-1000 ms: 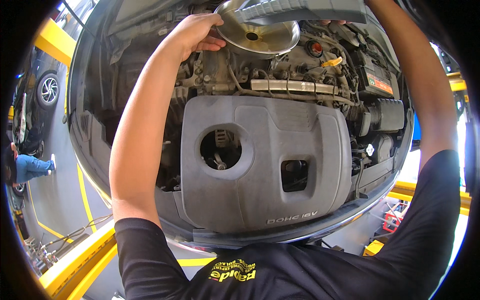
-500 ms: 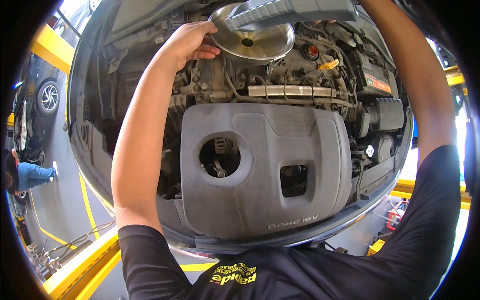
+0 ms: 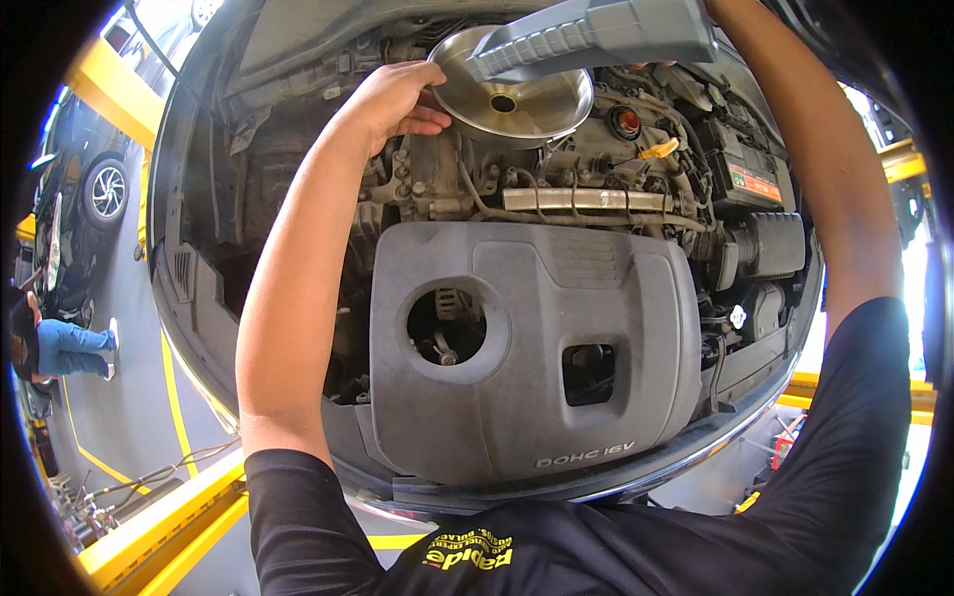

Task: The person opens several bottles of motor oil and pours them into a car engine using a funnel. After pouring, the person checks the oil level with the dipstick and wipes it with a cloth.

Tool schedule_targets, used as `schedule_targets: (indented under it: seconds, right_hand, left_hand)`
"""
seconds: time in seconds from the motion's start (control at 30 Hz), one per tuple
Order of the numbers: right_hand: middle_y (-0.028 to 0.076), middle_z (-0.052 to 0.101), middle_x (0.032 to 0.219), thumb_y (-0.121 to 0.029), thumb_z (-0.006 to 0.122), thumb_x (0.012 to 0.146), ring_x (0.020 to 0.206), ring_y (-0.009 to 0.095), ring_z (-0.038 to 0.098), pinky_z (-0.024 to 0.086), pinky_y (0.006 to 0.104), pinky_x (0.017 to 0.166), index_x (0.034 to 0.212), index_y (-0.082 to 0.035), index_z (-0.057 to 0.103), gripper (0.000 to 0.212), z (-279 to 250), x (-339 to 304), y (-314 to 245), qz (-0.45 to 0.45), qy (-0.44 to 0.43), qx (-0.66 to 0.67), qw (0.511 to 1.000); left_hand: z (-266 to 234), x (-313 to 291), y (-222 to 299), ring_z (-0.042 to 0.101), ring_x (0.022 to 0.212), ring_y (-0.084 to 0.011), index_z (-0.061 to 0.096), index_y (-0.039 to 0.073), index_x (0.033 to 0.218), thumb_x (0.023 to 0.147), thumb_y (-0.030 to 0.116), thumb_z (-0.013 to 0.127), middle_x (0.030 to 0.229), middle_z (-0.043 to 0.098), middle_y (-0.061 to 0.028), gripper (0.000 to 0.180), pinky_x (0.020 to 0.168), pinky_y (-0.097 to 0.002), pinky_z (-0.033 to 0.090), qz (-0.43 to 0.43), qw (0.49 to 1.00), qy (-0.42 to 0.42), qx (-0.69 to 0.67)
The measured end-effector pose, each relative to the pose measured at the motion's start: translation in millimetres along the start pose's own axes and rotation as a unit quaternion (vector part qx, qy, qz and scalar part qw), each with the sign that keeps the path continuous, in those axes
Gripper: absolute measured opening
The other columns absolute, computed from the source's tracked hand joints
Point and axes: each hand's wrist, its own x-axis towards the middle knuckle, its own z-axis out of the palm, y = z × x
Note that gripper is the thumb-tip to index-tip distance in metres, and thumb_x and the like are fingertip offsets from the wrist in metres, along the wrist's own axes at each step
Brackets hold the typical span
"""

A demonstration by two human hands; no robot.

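At the top of the view my left hand (image 3: 405, 104) grips the left rim of a wide metal funnel (image 3: 556, 111), thumb above and fingers curled under. The funnel sits over the far part of the engine, and a dark round hole shows in its bottom. A grey plastic jug (image 3: 606, 38) lies tipped across it, its narrower ribbed end over the bowl. My right hand (image 3: 730, 12) holds the jug by its wide end; most of that hand is hidden, with fingertips showing beneath. Whether liquid is flowing I cannot tell.
A grey plastic engine cover (image 3: 527, 328) lies closest to me. Right of the funnel are a round opening with a reddish inside (image 3: 623, 122), a yellow dipstick handle (image 3: 659, 148) and the battery (image 3: 740, 164). Yellow lift beams (image 3: 164, 531) flank the car. A person in jeans (image 3: 75, 348) stands far left.
The whole view has shifted slightly, so everything sits a little lower and to the right. Both hands keep their hold on the funnel and the tipped jug.
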Motion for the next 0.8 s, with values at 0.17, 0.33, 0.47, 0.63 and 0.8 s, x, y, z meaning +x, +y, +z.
schedule_targets:
  seconds: [0.17, 0.33, 0.47, 0.63, 0.8]
  right_hand:
    - [0.005, 0.068, 0.135, -0.041, 0.062, 0.105, 0.122, 0.015, 0.061, 0.046, 0.0328, 0.107, 0.141, -0.004, 0.064, 0.052, 9.1, -3.1, -20.0, 0.105, 0.039, 0.030, 0.993]
    - [0.007, 0.068, 0.135, -0.044, 0.063, 0.103, 0.122, 0.016, 0.061, 0.046, 0.0327, 0.107, 0.141, -0.003, 0.063, 0.056, 18.5, -3.8, -32.6, 0.128, 0.037, 0.040, 0.990]
    - [0.008, 0.067, 0.136, -0.047, 0.063, 0.102, 0.123, 0.017, 0.061, 0.046, 0.0326, 0.107, 0.141, -0.002, 0.063, 0.059, 20.7, -0.7, -36.3, 0.144, 0.031, 0.047, 0.988]
    - [0.010, 0.067, 0.136, -0.050, 0.063, 0.101, 0.123, 0.018, 0.061, 0.046, 0.0325, 0.108, 0.141, -0.001, 0.062, 0.063, 21.6, 5.7, -42.6, 0.165, 0.020, 0.052, 0.985]
    - [0.011, 0.067, 0.136, -0.054, 0.063, 0.099, 0.124, 0.020, 0.062, 0.046, 0.0324, 0.108, 0.141, 0.000, 0.062, 0.068, 25.4, 12.0, -48.7, 0.188, 0.004, 0.054, 0.981]
  left_hand:
    - [-0.3, 0.6, -0.5, 0.072, 0.076, -0.0144, 0.068, 0.005, 0.112, 0.099, 0.030, 0.063, 0.092, 0.069, -0.0056, 0.029, 0.069, -0.0256, 0.062, 0.004, 1.000, -0.003, -0.001]
    - [-0.3, 0.9, -2.8, 0.072, 0.076, -0.0144, 0.068, 0.004, 0.112, 0.100, 0.029, 0.063, 0.093, 0.070, -0.0057, 0.029, 0.070, -0.0267, 0.063, 0.009, 1.000, 0.000, -0.002]
    - [-0.8, 0.6, -5.0, 0.073, 0.077, -0.0144, 0.067, 0.003, 0.114, 0.100, 0.030, 0.062, 0.094, 0.070, -0.0063, 0.030, 0.071, -0.0270, 0.063, 0.013, 1.000, -0.002, 0.000]
    - [-0.9, -1.4, -6.1, 0.073, 0.078, -0.0150, 0.068, 0.002, 0.114, 0.100, 0.030, 0.062, 0.097, 0.069, -0.0078, 0.031, 0.072, -0.0264, 0.063, 0.015, 1.000, -0.004, -0.013]
    - [-0.5, -2.7, -6.0, 0.073, 0.077, -0.0157, 0.068, 0.002, 0.113, 0.099, 0.028, 0.062, 0.096, 0.068, -0.0077, 0.030, 0.071, -0.0264, 0.063, 0.014, 1.000, -0.005, -0.014]
